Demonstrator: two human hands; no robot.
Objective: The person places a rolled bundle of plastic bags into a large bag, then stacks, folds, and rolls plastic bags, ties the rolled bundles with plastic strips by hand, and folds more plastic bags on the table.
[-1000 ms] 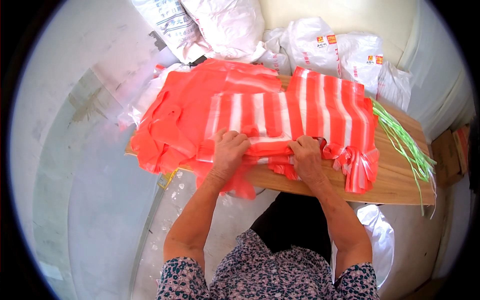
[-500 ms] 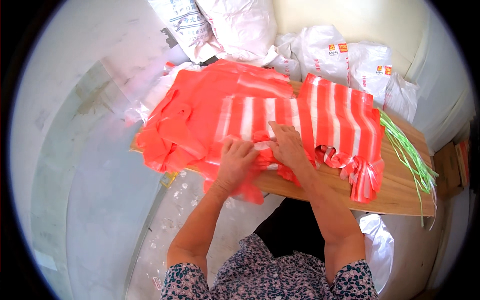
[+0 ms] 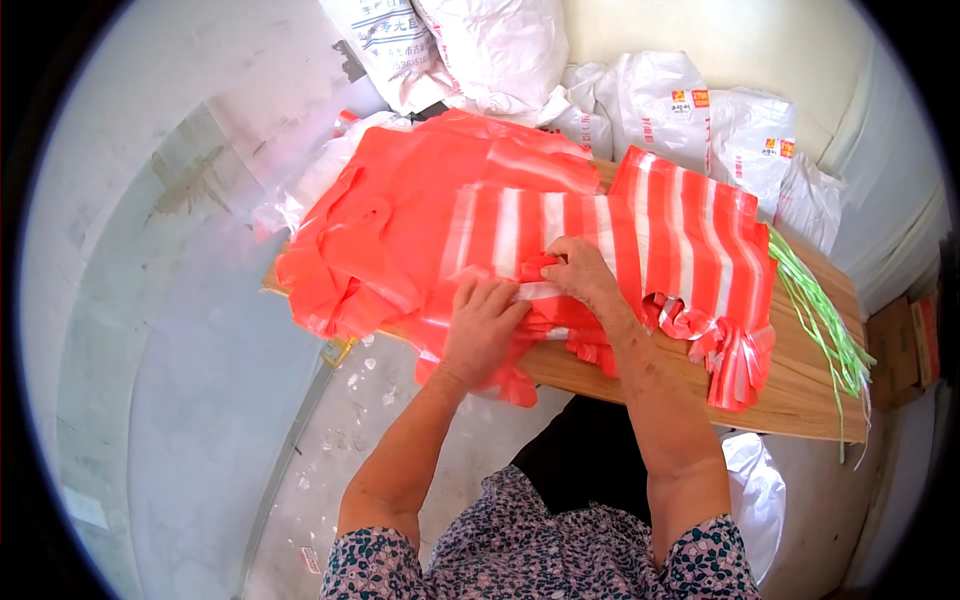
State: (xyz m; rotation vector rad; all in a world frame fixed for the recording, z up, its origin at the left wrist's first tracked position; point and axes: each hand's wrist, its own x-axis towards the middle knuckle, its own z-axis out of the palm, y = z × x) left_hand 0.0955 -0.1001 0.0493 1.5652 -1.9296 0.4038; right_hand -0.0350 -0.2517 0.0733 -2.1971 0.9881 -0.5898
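Observation:
Red-and-white striped plastic bags lie spread on a wooden table in front of me. My left hand rests on the near part of the striped bags, its fingers stretched out over the film. Just right of it and a little farther away, my right hand is closed, thumb and fingers pinching a crumpled bit of a red bag. A second striped stack lies to the right, its near end gathered in ruffles. Plain red bags are heaped to the left. My palms hide the film under them.
Green plastic strips hang over the right end of the wooden table. White sacks and stuffed white bags line the wall behind it. A glass panel stands on the left. Cardboard boxes sit far right.
My right hand has gone from lying with fingers extended to pinching the red film. My left hand has flattened slightly. The whole view has shifted a little.

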